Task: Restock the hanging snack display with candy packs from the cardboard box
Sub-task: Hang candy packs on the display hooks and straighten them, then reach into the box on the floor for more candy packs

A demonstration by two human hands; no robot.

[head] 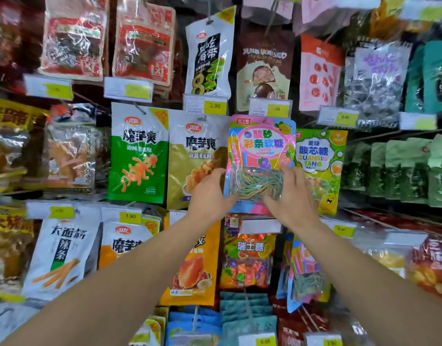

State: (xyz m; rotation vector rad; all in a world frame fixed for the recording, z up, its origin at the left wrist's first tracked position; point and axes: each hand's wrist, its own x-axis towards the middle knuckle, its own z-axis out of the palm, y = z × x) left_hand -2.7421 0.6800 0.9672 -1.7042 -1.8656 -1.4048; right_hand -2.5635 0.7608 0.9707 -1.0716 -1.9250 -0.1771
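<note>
Hands flank one candy pack (261,156), pink and blue with sour strips visible through its window. Left hand (210,193) grips its lower left edge; right hand (293,196) grips the lower right. The pack sits at mid-display, between a gold konjac bag (193,158) and a green sour-candy bag (319,168). Risk: whether the hang hole has caught the peg cannot be told; releasing early would drop the pack.

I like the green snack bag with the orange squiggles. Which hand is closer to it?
Left. The left hand holds the pink candy pack's left edge, one bag away from the green snack bag. The right hand holds the pack's far side.
</note>
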